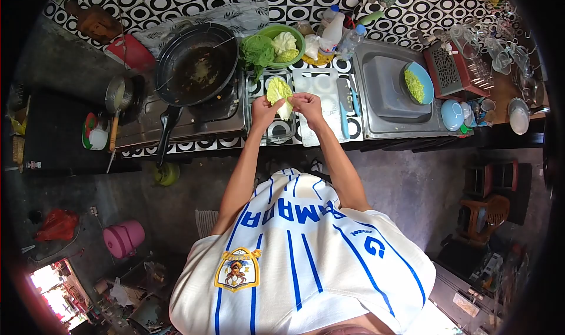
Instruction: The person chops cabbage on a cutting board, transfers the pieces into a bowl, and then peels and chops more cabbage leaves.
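A yellow-green cabbage leaf (279,90) is held up between both hands, its pale stem end toward me. My left hand (264,110) pinches the leaf's lower left edge. On the other side, my right hand (308,107) grips its right edge near the stem. Beneath the leaf is a clear glass dish (274,134). Right of the dish lies a whitish cutting board (311,134), close to my right hand. Behind the leaf, a green bowl (302,39) holds pale leaves, with darker green leaves (257,50) spilling at its left side.
A large black wok (203,70) sits on the stove at left, its handle jutting toward me. Blue-handled knives (345,120) lie right of the board. A blue bowl of chopped greens (428,83) rests on an upturned grey basin (388,93) in the sink. Bottles (332,32) stand behind.
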Motion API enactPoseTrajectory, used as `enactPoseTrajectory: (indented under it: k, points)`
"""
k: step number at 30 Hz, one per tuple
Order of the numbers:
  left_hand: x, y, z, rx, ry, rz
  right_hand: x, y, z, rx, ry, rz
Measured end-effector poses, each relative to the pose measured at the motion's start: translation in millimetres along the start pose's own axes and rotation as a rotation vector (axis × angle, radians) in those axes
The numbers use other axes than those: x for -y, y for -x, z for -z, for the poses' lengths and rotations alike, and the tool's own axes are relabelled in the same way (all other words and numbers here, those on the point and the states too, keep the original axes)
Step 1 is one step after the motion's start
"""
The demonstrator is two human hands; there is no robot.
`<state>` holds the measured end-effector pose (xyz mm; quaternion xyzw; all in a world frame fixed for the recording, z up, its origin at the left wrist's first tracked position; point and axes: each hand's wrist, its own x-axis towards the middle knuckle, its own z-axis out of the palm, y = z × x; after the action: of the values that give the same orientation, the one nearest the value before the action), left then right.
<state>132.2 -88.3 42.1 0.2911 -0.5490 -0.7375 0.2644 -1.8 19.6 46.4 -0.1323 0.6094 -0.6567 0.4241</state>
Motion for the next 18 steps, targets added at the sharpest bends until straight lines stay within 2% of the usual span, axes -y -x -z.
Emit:
enactPoseTrajectory:
  k: [3, 6, 9, 14, 18]
  points:
    - [9.4, 0.0, 4.5, -0.01, 0.007, 0.007, -5.4, -3.4, 2.2, -0.044, -0.133, 0.055]
    - [9.9, 1.2, 5.9, -0.003, -0.011, 0.03, -7.6, -3.6, -3.1, -0.015, -0.087, 0.087]
    - [8.7, 2.5, 3.8, 0.03, -0.03, 0.04, -8.1, -4.5, -7.9, 0.111, 0.083, 0.153]
    - [-1.3, 8.0, 0.4, -0.001, -0.05, 0.04, 2.2, -14.5, -4.8, 0.04, 0.125, 0.052]
    - [3.0, 5.6, 2.7, -0.006, -0.009, 0.017, 9.1, -21.0, -2.9, -0.047, -0.08, 0.063]
